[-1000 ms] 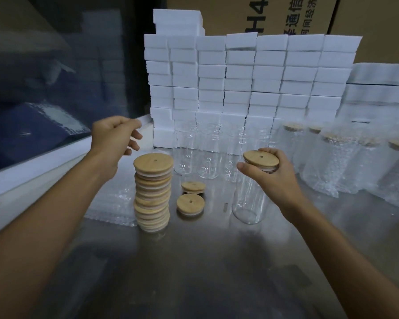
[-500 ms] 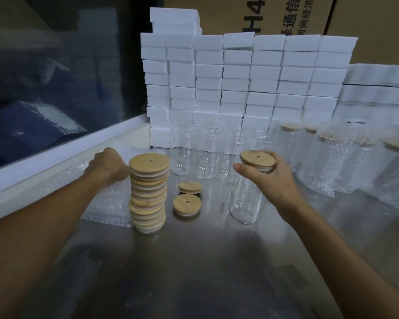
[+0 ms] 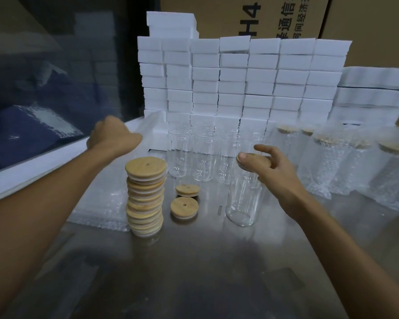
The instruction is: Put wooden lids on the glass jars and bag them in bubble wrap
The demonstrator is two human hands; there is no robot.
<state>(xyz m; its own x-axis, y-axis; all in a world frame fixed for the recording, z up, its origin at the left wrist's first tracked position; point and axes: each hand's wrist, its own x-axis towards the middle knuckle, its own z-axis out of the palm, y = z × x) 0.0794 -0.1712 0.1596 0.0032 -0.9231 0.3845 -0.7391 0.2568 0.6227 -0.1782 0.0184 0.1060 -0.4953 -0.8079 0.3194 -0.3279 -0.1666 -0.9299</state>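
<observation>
Pinching round wooden lid (image 3: 253, 160) on clear glass jar (image 3: 243, 194) with our right hand (image 3: 275, 171), centre-right; left hand (image 3: 112, 137) fisted upper left, contents unclear.

**Lids, jars, wrap on the steel bench**

Tall stack of round wooden lids (image 3: 145, 196) stands slightly crooked, front-left; 2 loose lids (image 3: 184, 207) lie flat just right of it. One clear glass jar (image 3: 242, 201) upright w/ lid on top. Row of open jars (image 3: 202, 155) behind. Bagged, lidded jars (image 3: 325, 166) at right. Flat bubble-wrap bags (image 3: 101, 203) left of stack.
</observation>
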